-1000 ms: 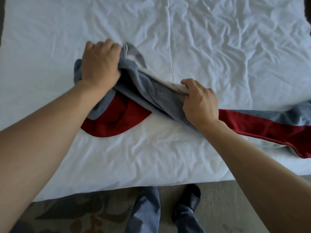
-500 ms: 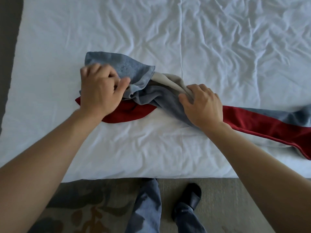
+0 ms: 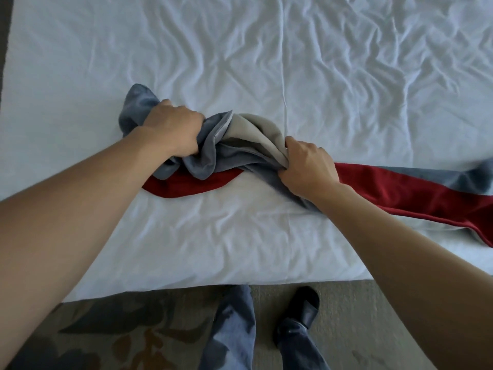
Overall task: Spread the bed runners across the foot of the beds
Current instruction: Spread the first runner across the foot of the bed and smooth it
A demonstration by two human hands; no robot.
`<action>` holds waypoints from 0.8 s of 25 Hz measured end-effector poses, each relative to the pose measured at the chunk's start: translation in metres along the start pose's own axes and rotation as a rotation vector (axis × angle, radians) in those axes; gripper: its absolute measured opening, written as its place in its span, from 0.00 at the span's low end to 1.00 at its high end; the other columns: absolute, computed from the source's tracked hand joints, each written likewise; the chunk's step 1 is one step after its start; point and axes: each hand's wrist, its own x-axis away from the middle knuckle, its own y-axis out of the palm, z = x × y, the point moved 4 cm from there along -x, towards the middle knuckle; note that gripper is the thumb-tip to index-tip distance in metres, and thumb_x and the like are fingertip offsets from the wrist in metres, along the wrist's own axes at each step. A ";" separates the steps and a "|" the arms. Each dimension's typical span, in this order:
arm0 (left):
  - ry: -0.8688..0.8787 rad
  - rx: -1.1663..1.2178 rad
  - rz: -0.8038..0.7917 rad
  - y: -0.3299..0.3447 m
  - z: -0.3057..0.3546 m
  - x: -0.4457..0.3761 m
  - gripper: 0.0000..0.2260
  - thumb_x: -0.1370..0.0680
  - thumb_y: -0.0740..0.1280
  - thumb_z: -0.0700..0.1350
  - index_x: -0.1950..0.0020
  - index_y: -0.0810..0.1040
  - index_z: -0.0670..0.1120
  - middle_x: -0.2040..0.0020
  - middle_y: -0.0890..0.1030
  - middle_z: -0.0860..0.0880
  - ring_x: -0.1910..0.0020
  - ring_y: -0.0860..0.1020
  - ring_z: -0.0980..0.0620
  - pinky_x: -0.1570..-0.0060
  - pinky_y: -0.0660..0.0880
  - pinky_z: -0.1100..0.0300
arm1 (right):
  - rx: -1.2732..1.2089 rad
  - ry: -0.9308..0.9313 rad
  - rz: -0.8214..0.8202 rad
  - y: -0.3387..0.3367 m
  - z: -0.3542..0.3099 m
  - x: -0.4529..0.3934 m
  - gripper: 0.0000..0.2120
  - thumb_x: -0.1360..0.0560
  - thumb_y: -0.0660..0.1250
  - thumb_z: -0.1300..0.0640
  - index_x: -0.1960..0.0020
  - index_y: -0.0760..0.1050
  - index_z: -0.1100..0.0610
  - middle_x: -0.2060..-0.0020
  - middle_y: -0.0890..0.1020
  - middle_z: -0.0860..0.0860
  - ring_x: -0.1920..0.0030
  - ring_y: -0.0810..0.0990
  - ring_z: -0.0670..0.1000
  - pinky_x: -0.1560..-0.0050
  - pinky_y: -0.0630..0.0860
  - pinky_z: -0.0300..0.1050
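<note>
- Carpet [image 3: 112, 340] sits nearest the camera, patterned in dull browns and greys, with a denim trouser leg [image 3: 232, 329] and a dark shoe [image 3: 301, 308] planted on it just short of the bed's edge.
- Above that runs the foot of the bed [image 3: 213, 249], a white wrinkled sheet whose near border cuts across the view; two bare forearms reach over it from either side.
- And here's the action: the bed runner [image 3: 400, 190], red and grey-blue with a pale lining, lies on the sheet near the foot edge. Its right part stretches fairly flat away to the right border of the view, red stripe nearer, grey-blue stripe beyond.
- Its left part is all bunched up in a twisted heap between the hands, a red curve peeking out underneath and the pale lining showing on top.
- Right hand [image 3: 306, 166] is clenched around the twisted middle of the runner, fingers curled into the pale and grey folds, knuckles up.
- Left hand [image 3: 173, 129] grasps the crumpled grey-blue end, fingers dug into the cloth, with a flap of that end poking out beyond the wrist toward the far left.
- Farther back, the white sheet spreads out in heavy creases, a straight seam line running away from the runner up to the top of the view.
- A dark strip of floor shows along the far left border.
</note>
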 end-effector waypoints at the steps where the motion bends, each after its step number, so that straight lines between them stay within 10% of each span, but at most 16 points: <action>1: 0.037 -0.007 0.135 -0.008 0.000 -0.001 0.07 0.26 0.66 0.50 0.55 0.69 0.50 0.63 0.75 0.49 0.63 0.73 0.45 0.52 0.67 0.50 | 0.013 -0.021 0.037 -0.004 -0.001 -0.001 0.10 0.28 0.65 0.59 0.54 0.64 0.55 0.61 0.72 0.51 0.58 0.77 0.61 0.57 0.64 0.49; 6: 0.022 0.019 0.782 -0.052 -0.003 0.010 0.11 0.26 0.64 0.46 0.45 0.72 0.46 0.52 0.75 0.44 0.54 0.74 0.41 0.50 0.63 0.48 | 0.067 -0.084 0.487 -0.038 0.004 -0.005 0.19 0.25 0.63 0.42 0.52 0.70 0.59 0.57 0.74 0.57 0.60 0.72 0.58 0.56 0.65 0.52; 10: 0.146 0.195 0.532 0.001 0.012 0.061 0.27 0.27 0.66 0.62 0.38 0.75 0.43 0.43 0.77 0.44 0.44 0.74 0.41 0.41 0.66 0.46 | 0.050 -0.265 0.267 -0.006 -0.010 0.019 0.19 0.29 0.68 0.47 0.43 0.75 0.56 0.46 0.78 0.55 0.49 0.76 0.60 0.44 0.69 0.55; 14: 0.124 0.359 0.679 0.005 0.005 0.078 0.18 0.22 0.64 0.59 0.56 0.77 0.44 0.57 0.78 0.45 0.56 0.76 0.42 0.54 0.69 0.49 | -0.088 -0.201 0.261 0.008 -0.022 0.025 0.35 0.34 0.68 0.33 0.37 0.72 0.56 0.49 0.78 0.50 0.48 0.77 0.55 0.43 0.71 0.51; 17: 0.010 0.160 0.506 -0.001 -0.006 0.045 0.35 0.32 0.67 0.65 0.31 0.67 0.46 0.35 0.72 0.42 0.34 0.69 0.39 0.37 0.64 0.41 | -0.131 -0.062 0.149 0.011 -0.017 0.005 0.51 0.40 0.69 0.30 0.25 0.58 0.52 0.35 0.72 0.51 0.37 0.72 0.56 0.38 0.70 0.54; 20: -0.012 0.070 0.169 0.011 -0.005 0.026 0.45 0.35 0.69 0.66 0.26 0.59 0.44 0.42 0.77 0.41 0.40 0.75 0.40 0.34 0.61 0.42 | -0.013 -0.045 0.021 0.023 -0.013 0.002 0.44 0.34 0.71 0.39 0.24 0.56 0.51 0.41 0.75 0.53 0.40 0.74 0.59 0.42 0.70 0.55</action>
